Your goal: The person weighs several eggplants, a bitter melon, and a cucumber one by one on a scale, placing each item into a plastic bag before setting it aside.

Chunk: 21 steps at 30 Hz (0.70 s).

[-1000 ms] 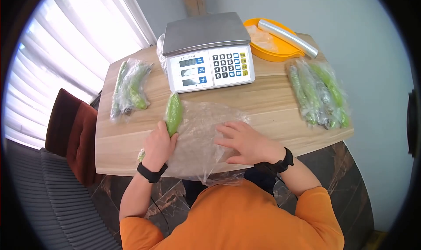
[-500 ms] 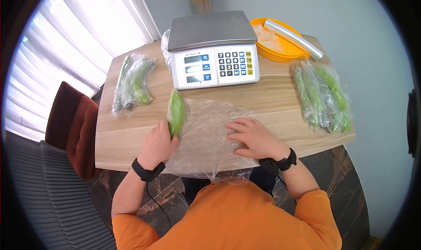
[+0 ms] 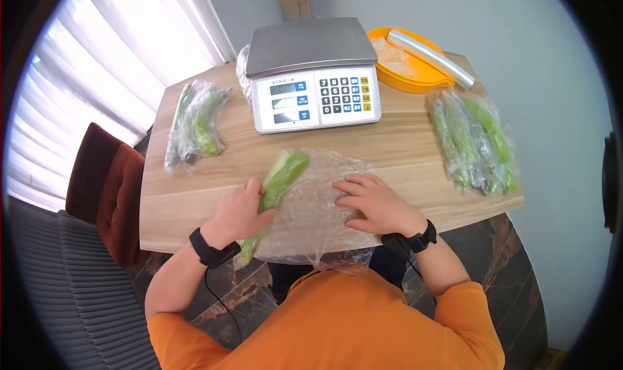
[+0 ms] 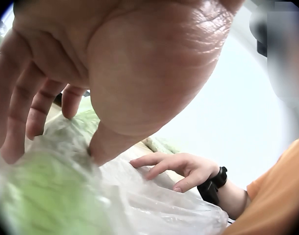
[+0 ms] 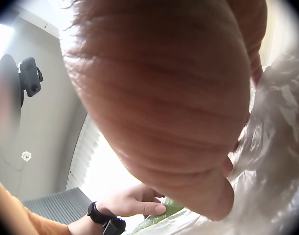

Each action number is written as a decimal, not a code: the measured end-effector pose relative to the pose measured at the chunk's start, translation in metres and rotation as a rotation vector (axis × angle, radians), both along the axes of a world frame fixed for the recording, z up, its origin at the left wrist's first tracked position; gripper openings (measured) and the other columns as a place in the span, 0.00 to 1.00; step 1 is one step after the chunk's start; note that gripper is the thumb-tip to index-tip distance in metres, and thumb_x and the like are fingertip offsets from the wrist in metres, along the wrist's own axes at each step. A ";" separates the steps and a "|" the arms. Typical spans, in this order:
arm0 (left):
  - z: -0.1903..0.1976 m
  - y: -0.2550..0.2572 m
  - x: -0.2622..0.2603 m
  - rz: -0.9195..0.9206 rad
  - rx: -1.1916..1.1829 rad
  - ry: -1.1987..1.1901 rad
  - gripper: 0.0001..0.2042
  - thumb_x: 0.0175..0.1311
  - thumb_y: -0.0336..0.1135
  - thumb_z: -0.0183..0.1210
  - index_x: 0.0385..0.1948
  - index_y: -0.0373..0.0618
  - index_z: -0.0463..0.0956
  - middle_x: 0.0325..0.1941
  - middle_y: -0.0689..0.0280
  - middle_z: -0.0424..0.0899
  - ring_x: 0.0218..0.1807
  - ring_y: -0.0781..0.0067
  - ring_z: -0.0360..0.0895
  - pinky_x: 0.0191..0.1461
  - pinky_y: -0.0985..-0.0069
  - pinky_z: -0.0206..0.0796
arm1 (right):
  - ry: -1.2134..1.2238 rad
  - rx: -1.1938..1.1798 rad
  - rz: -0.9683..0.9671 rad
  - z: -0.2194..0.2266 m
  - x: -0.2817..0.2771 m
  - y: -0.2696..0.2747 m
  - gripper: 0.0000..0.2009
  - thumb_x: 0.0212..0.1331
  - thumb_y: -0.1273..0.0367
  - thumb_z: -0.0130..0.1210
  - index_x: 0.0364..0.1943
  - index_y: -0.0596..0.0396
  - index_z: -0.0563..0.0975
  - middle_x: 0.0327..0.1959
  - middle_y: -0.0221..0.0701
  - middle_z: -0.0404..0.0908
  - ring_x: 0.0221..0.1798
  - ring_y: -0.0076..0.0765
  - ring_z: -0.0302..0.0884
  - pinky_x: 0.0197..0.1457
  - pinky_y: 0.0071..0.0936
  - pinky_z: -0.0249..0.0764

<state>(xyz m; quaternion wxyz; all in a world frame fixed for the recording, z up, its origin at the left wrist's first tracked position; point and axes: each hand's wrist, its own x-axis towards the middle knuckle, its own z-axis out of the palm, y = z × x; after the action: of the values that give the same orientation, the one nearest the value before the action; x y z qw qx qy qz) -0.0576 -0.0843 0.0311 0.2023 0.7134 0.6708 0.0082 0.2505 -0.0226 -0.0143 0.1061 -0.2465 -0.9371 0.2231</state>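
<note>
A long green vegetable [image 3: 283,175] lies slantwise on the left part of a clear plastic bag [image 3: 318,195], its far end leaning right. Thin film covers it, crumpled and shiny in the left wrist view. My left hand [image 3: 238,209] grips it around the middle, fingers on the far side and thumb nearer me; the palm hides part of it. On the bag's right side rests my right hand [image 3: 378,203], its fingers spread and nearly straight. Toward my lap, the bag's gathered edge [image 3: 331,261] hangs over the table edge.
Behind the bag stands a scale [image 3: 315,78] with a metal plate. Bagged green vegetables lie at left [image 3: 196,127] and right [image 3: 472,143]. An orange basin [image 3: 415,83] at the back right carries a roll of plastic film [image 3: 431,59]. A brown chair [image 3: 107,195] stands left.
My left hand has turned the vegetable: its far end has swung right onto the bag, and its near end now shows below the hand. The right hand stays on the bag.
</note>
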 end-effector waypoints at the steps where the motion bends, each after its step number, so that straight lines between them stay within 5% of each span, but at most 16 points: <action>1: 0.002 0.001 0.001 0.016 -0.019 -0.014 0.27 0.52 0.47 0.65 0.46 0.38 0.65 0.37 0.51 0.79 0.40 0.47 0.78 0.42 0.60 0.69 | 0.017 0.027 -0.002 0.000 0.000 0.000 0.19 0.49 0.62 0.60 0.47 0.50 0.77 0.64 0.33 0.67 0.68 0.44 0.57 0.69 0.43 0.53; 3: 0.005 0.003 0.006 0.048 -0.056 -0.044 0.29 0.51 0.48 0.65 0.47 0.36 0.67 0.42 0.47 0.80 0.44 0.45 0.78 0.47 0.59 0.70 | 0.049 0.081 -0.006 0.000 0.000 0.000 0.19 0.49 0.62 0.60 0.47 0.50 0.77 0.61 0.33 0.71 0.65 0.45 0.62 0.67 0.42 0.57; 9: -0.004 0.009 0.010 0.115 -0.101 -0.169 0.28 0.51 0.46 0.62 0.51 0.37 0.70 0.40 0.47 0.81 0.45 0.48 0.79 0.47 0.63 0.70 | 0.240 0.041 -0.462 0.009 0.018 0.006 0.19 0.50 0.64 0.61 0.47 0.53 0.77 0.48 0.35 0.78 0.51 0.46 0.73 0.53 0.34 0.71; 12: -0.008 0.019 0.004 0.237 -0.196 -0.328 0.28 0.51 0.46 0.62 0.51 0.37 0.70 0.37 0.49 0.82 0.43 0.49 0.80 0.45 0.64 0.70 | 0.076 0.015 -0.509 0.008 0.032 0.006 0.18 0.50 0.64 0.61 0.47 0.53 0.77 0.46 0.36 0.78 0.51 0.46 0.72 0.52 0.34 0.71; 21: -0.015 0.025 0.022 0.240 0.055 -0.419 0.23 0.53 0.46 0.65 0.43 0.40 0.69 0.30 0.59 0.79 0.31 0.63 0.79 0.37 0.69 0.70 | 0.219 -0.068 -0.158 -0.001 0.024 -0.001 0.17 0.50 0.63 0.60 0.45 0.54 0.78 0.45 0.34 0.78 0.50 0.45 0.71 0.55 0.35 0.69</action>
<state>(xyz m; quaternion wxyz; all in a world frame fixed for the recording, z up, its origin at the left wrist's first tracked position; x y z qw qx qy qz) -0.0355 -0.0597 0.0164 0.3150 0.6166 0.6937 0.1982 0.2744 -0.0237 -0.0154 0.2167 -0.2971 -0.8894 0.2714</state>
